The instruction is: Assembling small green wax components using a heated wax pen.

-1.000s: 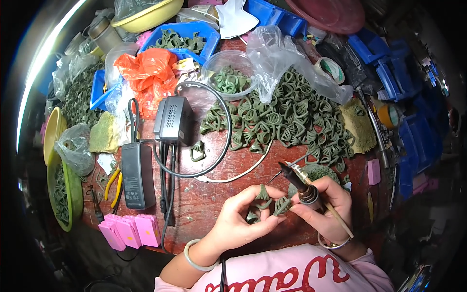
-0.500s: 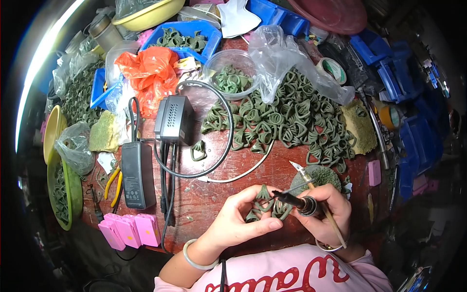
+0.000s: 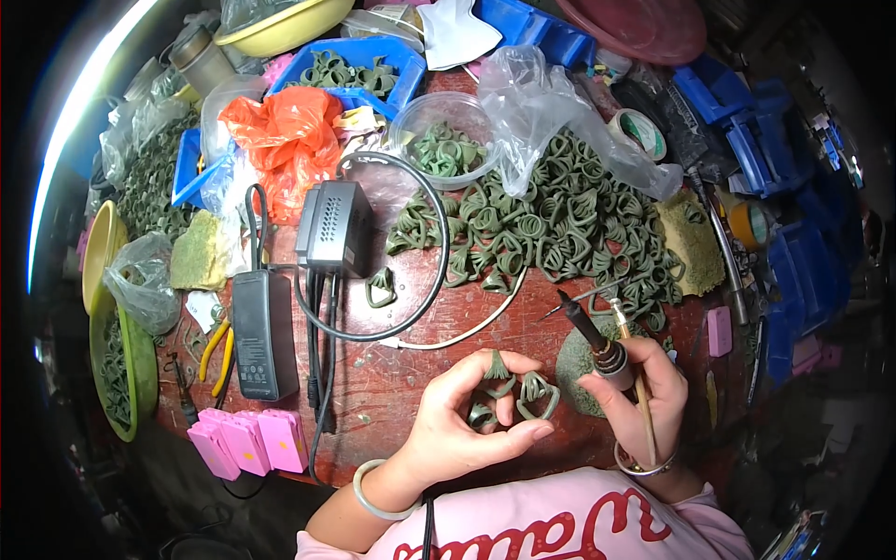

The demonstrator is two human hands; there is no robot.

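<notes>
My left hand (image 3: 448, 425) is curled around a few green wax rings (image 3: 539, 397) with fan-shaped tops, pinching them between thumb and fingers. A black wax-carving pen, like a soldering iron (image 3: 586, 329), is gripped in my right hand (image 3: 658, 397); its thin needle tip points up and left, away from the rings. Tucked in the same hand is a slim wooden-handled tool (image 3: 643, 406) with a metal end. Beneath the pen lies a round, green-speckled pad (image 3: 577, 364), partly covered by my right hand.
A large heap of green rings (image 3: 569, 219) spreads beyond my hands, with one lone ring (image 3: 381, 287) left of it. A black power box (image 3: 334, 229), an adapter (image 3: 263, 336) and looping cables sit left. Pink blocks (image 3: 247, 443) and yellow-handled pliers (image 3: 218, 355) are at the near left.
My right hand has drawn the pen away from the rings, to the right, and its tip now stands higher. My left hand stays nearly in place, its rings more exposed.
</notes>
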